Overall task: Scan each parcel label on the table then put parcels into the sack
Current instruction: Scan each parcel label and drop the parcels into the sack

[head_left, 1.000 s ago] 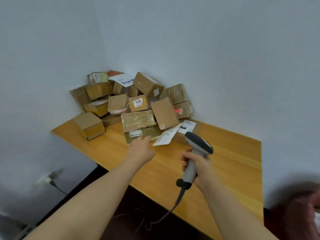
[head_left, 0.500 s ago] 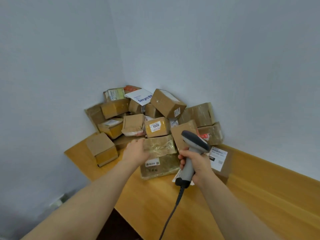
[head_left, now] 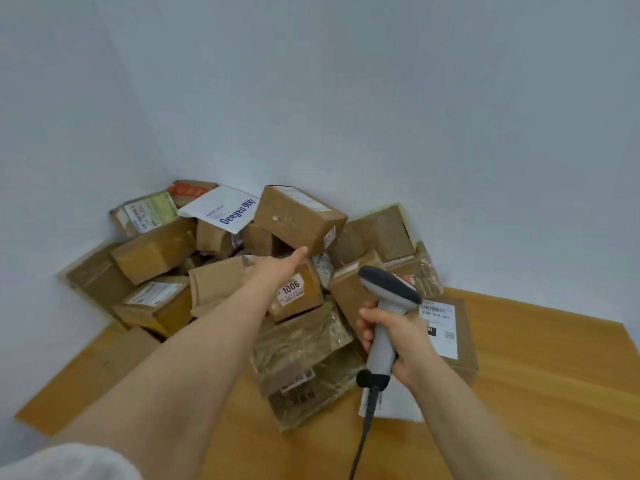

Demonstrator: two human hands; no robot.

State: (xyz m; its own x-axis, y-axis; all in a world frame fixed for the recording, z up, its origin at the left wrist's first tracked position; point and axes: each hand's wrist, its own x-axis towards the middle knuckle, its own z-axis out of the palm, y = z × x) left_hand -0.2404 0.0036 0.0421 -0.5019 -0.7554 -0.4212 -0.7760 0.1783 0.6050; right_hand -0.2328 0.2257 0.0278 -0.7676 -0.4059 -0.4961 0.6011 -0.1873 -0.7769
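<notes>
Stretching straight-fingered across the pile [head_left: 156, 251], the left hand [head_left: 277, 268] has its fingertips right at the lower edge of the tilted top box [head_left: 294, 216], just above the 1006 box [head_left: 304, 296]. The right hand [head_left: 394, 337] grips the scanner [head_left: 388, 285] by its handle, head toward the parcels. They're heaped in the wall corner on the surface [head_left: 519, 375], with a labelled box [head_left: 446, 327] just beside the right hand.

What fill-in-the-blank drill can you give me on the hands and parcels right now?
1. The right hand grips a corded barcode ____.
2. The left hand, fingers straight, reaches over the box labelled ____.
3. The blue print on the white mailer reads ____.

Missing words: scanner; 1006; Deeyeo.
</notes>
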